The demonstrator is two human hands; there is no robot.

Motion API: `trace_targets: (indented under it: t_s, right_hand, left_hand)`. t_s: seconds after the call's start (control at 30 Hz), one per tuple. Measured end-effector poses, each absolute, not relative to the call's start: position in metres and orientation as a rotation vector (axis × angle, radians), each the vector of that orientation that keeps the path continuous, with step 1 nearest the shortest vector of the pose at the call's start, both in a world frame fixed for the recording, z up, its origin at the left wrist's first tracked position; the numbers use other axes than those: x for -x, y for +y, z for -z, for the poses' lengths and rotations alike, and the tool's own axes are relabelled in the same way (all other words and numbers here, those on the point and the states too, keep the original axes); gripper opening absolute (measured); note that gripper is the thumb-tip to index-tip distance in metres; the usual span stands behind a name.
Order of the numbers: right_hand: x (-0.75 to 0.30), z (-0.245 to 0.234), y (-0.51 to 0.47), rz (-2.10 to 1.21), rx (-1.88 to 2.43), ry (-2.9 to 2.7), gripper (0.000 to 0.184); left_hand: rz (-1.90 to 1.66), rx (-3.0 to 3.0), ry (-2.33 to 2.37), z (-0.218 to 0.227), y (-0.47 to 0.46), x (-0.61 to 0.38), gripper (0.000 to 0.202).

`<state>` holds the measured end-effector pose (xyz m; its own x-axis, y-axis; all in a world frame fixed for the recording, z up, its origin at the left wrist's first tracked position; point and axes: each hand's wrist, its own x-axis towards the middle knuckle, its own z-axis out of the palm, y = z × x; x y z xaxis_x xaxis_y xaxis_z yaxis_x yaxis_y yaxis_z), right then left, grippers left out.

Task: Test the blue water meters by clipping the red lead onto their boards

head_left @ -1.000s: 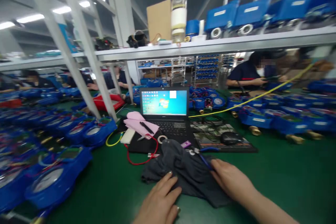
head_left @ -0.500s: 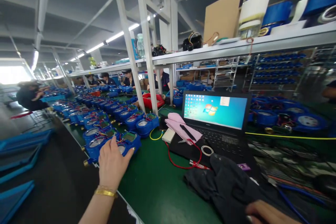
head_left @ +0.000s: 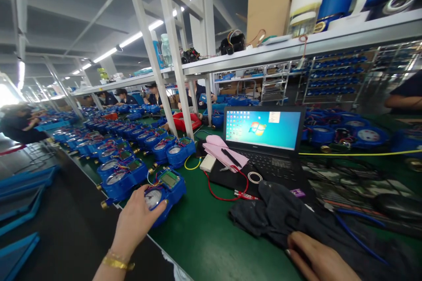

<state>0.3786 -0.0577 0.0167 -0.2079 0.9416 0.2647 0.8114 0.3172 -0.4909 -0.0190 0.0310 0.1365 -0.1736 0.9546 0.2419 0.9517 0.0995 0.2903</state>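
My left hand [head_left: 136,221] reaches out to the left and closes its fingers round the near edge of a blue water meter [head_left: 165,189] at the front of the green bench [head_left: 204,237]. A gold bracelet sits on that wrist. My right hand [head_left: 318,259] rests with fingers bent on a crumpled dark cloth [head_left: 283,215] at the lower right. An open laptop [head_left: 263,134] with a lit screen stands just behind the cloth.
Long rows of blue meters [head_left: 128,153] run back along the bench to the left. A pink cloth [head_left: 220,149], a red cable [head_left: 227,189] and a roll of tape [head_left: 254,177] lie by the laptop. Other people sit at the far side. A shelf [head_left: 296,46] hangs overhead.
My head turned left. My left hand left the dark cloth, swung out to the left and took hold of the nearest blue meter. My right hand stayed on the cloth.
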Motion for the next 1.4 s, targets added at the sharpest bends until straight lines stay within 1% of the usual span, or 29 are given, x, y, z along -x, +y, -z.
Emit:
trace_targets:
  t_s: [0.17, 0.3, 0.4, 0.5, 0.6, 0.73, 0.8, 0.93, 1.07, 1.17, 1.27, 1.33, 1.4]
  right_hand:
    - [-0.376, -0.021, -0.056, -0.328, 1.603, -2.091, 0.026]
    - [-0.372, -0.037, -0.06, -0.391, 1.616, -2.062, 0.024]
    - [-0.368, -0.059, -0.057, -0.426, 1.64, -2.016, 0.024]
    - [-0.36, -0.084, -0.039, -0.434, 1.641, -1.976, 0.021]
    - [-0.344, -0.1, 0.0, -0.509, 1.628, -1.924, 0.019]
    - [-0.315, -0.1, 0.073, -0.77, 1.662, -1.776, 0.017]
    - [-0.3, -0.094, 0.107, -0.9, 1.686, -1.682, 0.021]
    - [-0.283, -0.085, 0.15, -1.053, 1.739, -1.502, 0.023]
    - [-0.281, -0.091, 0.153, -1.092, 1.684, -1.398, 0.02]
    - [-0.288, -0.105, 0.125, -1.063, 1.51, -1.381, 0.018]
    - [-0.298, -0.122, 0.079, -1.029, 1.272, -1.409, 0.013]
    - [-0.304, -0.132, 0.047, -1.003, 1.135, -1.427, 0.013]
    - [-0.307, -0.141, 0.019, -0.97, 1.034, -1.433, 0.017]
  left_hand:
    - [-0.586, -2.184, 1.873, -0.13, -0.003, -0.001, 0.062]
    - [-0.577, -2.176, 1.523, -0.127, -0.021, -0.029, 0.065]
    - [-0.622, -2.128, 1.359, -0.123, -0.025, -0.047, 0.068]
    - [-0.629, -2.108, 1.258, -0.12, -0.024, -0.059, 0.071]
    - [-0.634, -2.11, 1.227, -0.119, -0.023, -0.063, 0.074]
    - [-0.636, -2.109, 1.23, -0.119, -0.026, -0.057, 0.084]
    - [-0.645, -2.127, 1.235, -0.119, -0.029, -0.049, 0.086]
    - [-0.714, -2.233, 1.262, -0.119, -0.039, -0.03, 0.073]
    - [-0.77, -2.317, 1.364, -0.12, -0.044, -0.014, 0.063]
    - [-0.869, -2.358, 1.436, -0.124, -0.041, -0.014, 0.048]
    - [-1.001, -2.348, 1.383, -0.132, -0.033, -0.029, 0.032]
    - [-1.064, -2.296, 1.31, -0.141, -0.028, -0.047, 0.026]
    - [-1.078, -2.231, 1.242, -0.15, -0.023, -0.071, 0.025]
